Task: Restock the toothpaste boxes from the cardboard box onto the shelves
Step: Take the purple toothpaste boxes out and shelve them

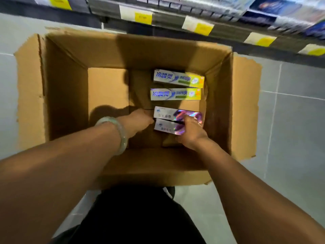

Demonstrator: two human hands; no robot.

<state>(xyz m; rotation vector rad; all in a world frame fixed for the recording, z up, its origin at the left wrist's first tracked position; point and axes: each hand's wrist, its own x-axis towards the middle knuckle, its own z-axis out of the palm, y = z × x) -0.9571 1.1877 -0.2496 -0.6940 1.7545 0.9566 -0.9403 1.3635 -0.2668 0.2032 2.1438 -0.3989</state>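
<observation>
In the cardboard box (66, 95) at frame centre, the right hand (191, 132) curls its fingers (189, 121) over the right ends of two purple toothpaste boxes (165, 126); the left hand (139, 119) reaches their left ends, its hold impossible to tell; two green toothpaste boxes (175, 94) lie just above.

four toothpaste boxes, one carton

there was one open brown cardboard box (66, 103). it held four cartons of toothpaste in all: two white, green and yellow toothpaste boxes (178, 79) (175, 94) and two silver and purple holographic toothpaste boxes (165, 113) (165, 126). two bare hands were inside it, one left hand (139, 120) and one right hand (190, 132). one pale green bangle (121, 132) was on the left wrist. five yellow price tags (59, 2) (143, 17) (203, 29) (263, 41) (314, 51) showed along the dark shelf edges (167, 19). the shelved packs (290, 16) were too blurred to count.
</observation>
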